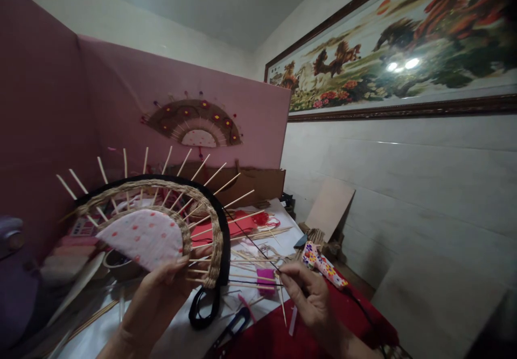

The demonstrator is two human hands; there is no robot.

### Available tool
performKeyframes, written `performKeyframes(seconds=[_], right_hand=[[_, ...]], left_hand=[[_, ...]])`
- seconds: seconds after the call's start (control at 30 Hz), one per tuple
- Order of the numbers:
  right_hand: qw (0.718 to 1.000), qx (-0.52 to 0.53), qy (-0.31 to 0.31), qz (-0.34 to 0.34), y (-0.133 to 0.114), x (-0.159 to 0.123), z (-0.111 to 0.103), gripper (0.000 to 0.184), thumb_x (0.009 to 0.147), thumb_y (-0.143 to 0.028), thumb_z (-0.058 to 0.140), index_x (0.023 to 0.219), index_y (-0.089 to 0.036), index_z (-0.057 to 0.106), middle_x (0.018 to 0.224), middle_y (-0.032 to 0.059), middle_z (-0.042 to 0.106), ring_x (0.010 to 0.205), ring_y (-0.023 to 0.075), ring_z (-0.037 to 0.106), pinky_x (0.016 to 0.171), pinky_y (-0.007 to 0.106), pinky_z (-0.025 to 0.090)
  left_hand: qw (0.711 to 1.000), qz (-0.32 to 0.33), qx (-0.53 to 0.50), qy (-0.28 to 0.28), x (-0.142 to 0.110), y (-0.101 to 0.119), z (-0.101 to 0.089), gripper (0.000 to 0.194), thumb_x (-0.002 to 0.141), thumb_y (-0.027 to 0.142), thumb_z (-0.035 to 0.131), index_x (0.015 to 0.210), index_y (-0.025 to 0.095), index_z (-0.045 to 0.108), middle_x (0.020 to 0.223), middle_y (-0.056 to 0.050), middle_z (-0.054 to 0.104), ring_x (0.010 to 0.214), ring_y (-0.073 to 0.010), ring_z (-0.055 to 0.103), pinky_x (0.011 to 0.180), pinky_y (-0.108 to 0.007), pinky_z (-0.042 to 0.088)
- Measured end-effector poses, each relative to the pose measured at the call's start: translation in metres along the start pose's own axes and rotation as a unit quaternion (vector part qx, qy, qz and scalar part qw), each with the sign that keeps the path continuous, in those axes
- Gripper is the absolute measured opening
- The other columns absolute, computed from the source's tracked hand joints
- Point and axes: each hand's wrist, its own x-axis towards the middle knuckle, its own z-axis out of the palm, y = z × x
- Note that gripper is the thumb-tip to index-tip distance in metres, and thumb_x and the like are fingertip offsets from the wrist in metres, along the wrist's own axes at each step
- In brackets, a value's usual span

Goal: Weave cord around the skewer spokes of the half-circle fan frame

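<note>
My left hand [165, 289] grips a half-round woven fan frame [141, 235] by its lower right end, thumb on the dotted white cloth centre and fingers behind. Thin wooden sticks radiate from the centre through a tan twine band [216, 230] and an outer black yarn band [225, 240]. Pinched in my right hand [305, 291], to the right of the fan, is a black yarn [258, 246] that stretches taut from the fan's edge. A looped bundle of black yarn [205, 308] hangs below the band's lower end.
A finished-looking fan [197, 125] hangs on the pink board behind. On the table lie dark-handled snips [234, 326], a magenta piece [265, 281], loose sticks and red material [242, 222]. A flower-patterned glue gun [323, 265] with a cord rests at right, near red cloth [363, 305].
</note>
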Motion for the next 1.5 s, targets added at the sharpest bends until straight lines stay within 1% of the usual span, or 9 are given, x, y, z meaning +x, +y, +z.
performKeyframes(seconds=[0.13,0.27,0.47,0.6,0.87,1.03,1.17,1.3,1.5], right_hand=[[0.994,-0.085,0.017,-0.069,-0.006,-0.003,-0.005,0.012,0.085,-0.019,0.047,0.086,-0.018,0.058,0.062,0.0006,0.059,0.051,0.0116,0.053,0.046,0.021,0.040],[0.960,-0.199,0.066,-0.188,-0.013,-0.008,-0.001,0.018,0.080,-0.011,0.051,0.096,-0.019,0.055,0.062,0.0011,0.062,0.048,0.0121,0.055,0.047,0.023,0.040],[0.912,-0.279,-0.005,-0.302,-0.006,-0.016,0.017,0.025,0.079,-0.010,0.047,0.103,-0.015,0.052,0.054,0.0007,0.060,0.041,0.0127,0.053,0.042,0.025,0.035],[0.901,-0.286,-0.003,-0.328,-0.002,-0.020,0.031,0.025,0.078,-0.009,0.044,0.101,-0.013,0.052,0.047,-0.0015,0.057,0.035,0.0110,0.049,0.037,0.025,0.029],[0.905,-0.260,0.024,-0.335,-0.005,-0.019,0.052,0.018,0.085,-0.013,0.039,0.098,-0.016,0.051,0.039,-0.0054,0.052,0.027,0.0092,0.044,0.034,0.025,0.026],[0.913,-0.248,0.032,-0.321,-0.004,-0.021,0.052,0.016,0.084,-0.012,0.041,0.095,-0.016,0.052,0.043,-0.0037,0.054,0.030,0.0102,0.048,0.036,0.025,0.030],[0.937,-0.211,0.033,-0.276,-0.004,-0.024,0.042,0.022,0.081,-0.012,0.046,0.101,-0.017,0.052,0.057,0.0015,0.064,0.040,0.0122,0.056,0.043,0.024,0.038],[0.956,-0.170,0.079,-0.226,-0.011,-0.025,0.031,0.020,0.081,-0.012,0.049,0.097,-0.021,0.055,0.062,0.0009,0.066,0.042,0.0103,0.056,0.044,0.021,0.040],[0.976,-0.165,0.115,-0.088,-0.021,-0.028,0.018,0.012,0.083,-0.023,0.050,0.080,-0.020,0.061,0.047,-0.0024,0.050,0.038,0.0099,0.044,0.039,0.022,0.032]], left_hand=[[1.000,-0.014,0.007,0.006,0.000,-0.002,0.001,0.029,0.078,0.012,0.046,0.094,0.010,0.071,0.088,-0.012,0.071,0.078,-0.0217,0.064,0.074,-0.034,0.050],[0.999,-0.027,0.020,0.004,-0.001,-0.005,0.007,0.029,0.079,0.013,0.047,0.096,0.009,0.070,0.093,-0.013,0.071,0.085,-0.0234,0.064,0.080,-0.034,0.049],[0.999,-0.028,0.039,0.003,-0.002,-0.008,0.013,0.030,0.081,0.015,0.045,0.098,0.010,0.069,0.096,-0.013,0.070,0.090,-0.0251,0.063,0.082,-0.036,0.047],[0.998,-0.032,0.044,0.005,-0.002,-0.009,0.016,0.031,0.082,0.016,0.044,0.100,0.010,0.069,0.097,-0.013,0.070,0.091,-0.0257,0.063,0.082,-0.037,0.047],[0.999,-0.024,0.035,0.013,-0.003,-0.010,0.018,0.029,0.081,0.016,0.045,0.096,0.011,0.070,0.098,-0.012,0.070,0.090,-0.0255,0.063,0.083,-0.036,0.047],[1.000,-0.007,0.010,0.013,-0.001,-0.010,0.012,0.028,0.080,0.014,0.047,0.095,0.013,0.070,0.098,-0.010,0.070,0.090,-0.0244,0.063,0.081,-0.036,0.049],[1.000,0.005,-0.011,0.021,-0.001,-0.007,0.009,0.027,0.079,0.011,0.048,0.092,0.014,0.071,0.094,-0.008,0.071,0.085,-0.0215,0.065,0.077,-0.033,0.051],[0.999,0.014,-0.022,0.044,-0.002,-0.005,0.007,0.024,0.076,0.011,0.051,0.089,0.013,0.071,0.088,-0.008,0.072,0.079,-0.0204,0.065,0.073,-0.031,0.052],[0.999,0.007,-0.030,0.034,0.000,-0.006,0.006,0.025,0.075,0.010,0.051,0.089,0.011,0.071,0.088,-0.010,0.072,0.078,-0.0218,0.065,0.072,-0.033,0.053]])
